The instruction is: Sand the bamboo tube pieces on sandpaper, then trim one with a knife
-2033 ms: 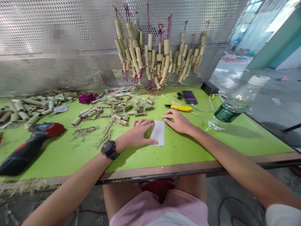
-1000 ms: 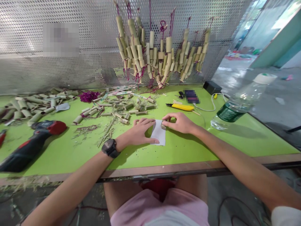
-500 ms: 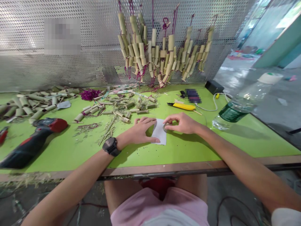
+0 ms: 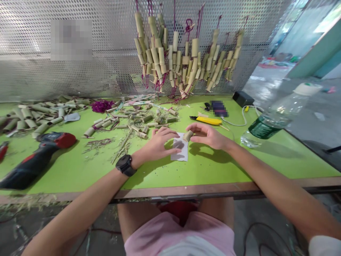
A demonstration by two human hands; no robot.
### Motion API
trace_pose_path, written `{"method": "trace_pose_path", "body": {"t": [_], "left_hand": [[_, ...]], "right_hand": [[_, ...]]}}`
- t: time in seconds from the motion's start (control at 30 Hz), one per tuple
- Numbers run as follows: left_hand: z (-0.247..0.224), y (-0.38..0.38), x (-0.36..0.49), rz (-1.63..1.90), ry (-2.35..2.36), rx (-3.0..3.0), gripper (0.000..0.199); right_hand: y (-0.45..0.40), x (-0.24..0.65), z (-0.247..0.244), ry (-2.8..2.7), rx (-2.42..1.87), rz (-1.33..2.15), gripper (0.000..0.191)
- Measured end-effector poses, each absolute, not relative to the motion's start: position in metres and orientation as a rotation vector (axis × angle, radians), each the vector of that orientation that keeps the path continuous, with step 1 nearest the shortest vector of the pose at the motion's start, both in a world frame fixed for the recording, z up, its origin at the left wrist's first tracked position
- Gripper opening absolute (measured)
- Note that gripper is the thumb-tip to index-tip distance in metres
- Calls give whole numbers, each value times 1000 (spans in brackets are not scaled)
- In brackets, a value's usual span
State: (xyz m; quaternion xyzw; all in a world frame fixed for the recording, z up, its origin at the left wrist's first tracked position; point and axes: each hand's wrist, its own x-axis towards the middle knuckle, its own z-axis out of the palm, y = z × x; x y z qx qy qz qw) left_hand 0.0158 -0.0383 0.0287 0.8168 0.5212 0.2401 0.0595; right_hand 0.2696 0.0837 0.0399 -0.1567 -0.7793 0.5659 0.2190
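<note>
A short bamboo tube (image 4: 188, 136) is held between the fingertips and thumb of my right hand (image 4: 209, 136), tilted above the paper. Beneath it a small white sheet of paper (image 4: 181, 155) lies on the green tabletop. My left hand (image 4: 162, 145), with a black watch (image 4: 125, 165) on its wrist, is open at the paper's left side. Its fingers are spread, the thumb reaches over the sheet, and nothing is in it. Just beyond my right hand lies a yellow utility knife (image 4: 207, 120).
A cordless drill (image 4: 44, 156) lies at left, below a heap of cut bamboo (image 4: 29, 115). More pieces and shavings (image 4: 144, 122) cover the middle back. Strung bamboo (image 4: 181, 64) hangs on the perforated metal panel. A water bottle (image 4: 277, 117) and black box (image 4: 243, 99) stand at right.
My right hand has lifted slightly and turned the bamboo tube, so its side now shows. My left hand's fingers and thumb have come up a little from the paper.
</note>
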Motion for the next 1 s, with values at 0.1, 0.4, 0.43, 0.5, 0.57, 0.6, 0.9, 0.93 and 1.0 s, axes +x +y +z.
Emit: {"method": "trace_pose_path", "body": {"t": [0.1, 0.4, 0.43, 0.5, 0.57, 0.6, 0.9, 0.93, 1.0], "left_hand": [[28, -39, 18, 965, 1543, 2502, 29], [28, -44, 27, 1173, 1599, 2506, 24], [28, -44, 28, 1152, 1618, 2498, 25], [29, -44, 28, 1133, 1643, 2485, 27], [29, -45, 29, 1150, 1638, 2482, 28], [30, -45, 29, 1160, 1633, 2482, 28], [33, -49, 31, 1072, 1655, 2533, 25], [34, -49, 32, 1063, 1648, 2538, 25], [34, -50, 33, 1058, 1630, 2547, 25]], "right_hand": [[79, 266, 37, -2042, -336, 1657, 35], [71, 262, 33, -2028, -399, 1737, 41], [71, 262, 34, -2026, -403, 1739, 42], [72, 261, 35, -2014, -397, 1751, 43], [71, 260, 35, -1999, -398, 1761, 44], [71, 259, 35, -1990, -407, 1761, 44], [66, 251, 29, -1878, -514, 1808, 44], [65, 250, 28, -1872, -513, 1814, 43], [64, 250, 28, -1865, -519, 1815, 41]]}}
